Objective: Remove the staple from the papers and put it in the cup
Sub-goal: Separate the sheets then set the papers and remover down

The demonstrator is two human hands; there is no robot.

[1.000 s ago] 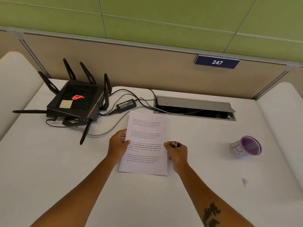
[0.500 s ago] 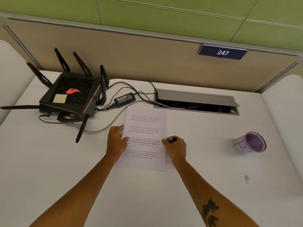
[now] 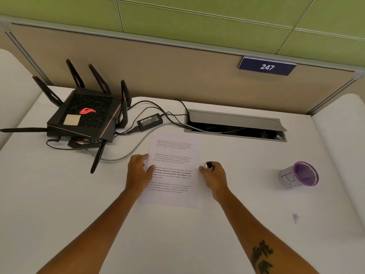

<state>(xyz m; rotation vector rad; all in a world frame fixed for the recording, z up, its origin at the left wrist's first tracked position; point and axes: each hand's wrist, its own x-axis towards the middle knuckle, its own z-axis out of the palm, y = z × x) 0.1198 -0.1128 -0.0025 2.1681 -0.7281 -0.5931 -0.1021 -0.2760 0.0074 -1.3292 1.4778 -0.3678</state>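
Observation:
A stack of white printed papers lies flat on the white desk, in front of me. My left hand rests on its left edge, thumb and fingertips lying on the sheet. My right hand sits just off the right edge and grips a small dark and metal staple remover between thumb and fingers. The staple itself is too small to make out. A white cup with a purple inside and rim stands tilted at the right, well clear of both hands.
A black router with antennas stands at the back left, with a power brick and cables trailing to an open cable hatch. A small dark speck lies on the desk below the cup.
My left fingers have uncurled and now lie out along the paper's left edge. The right hand holds the staple remover at the same spot by the right edge.

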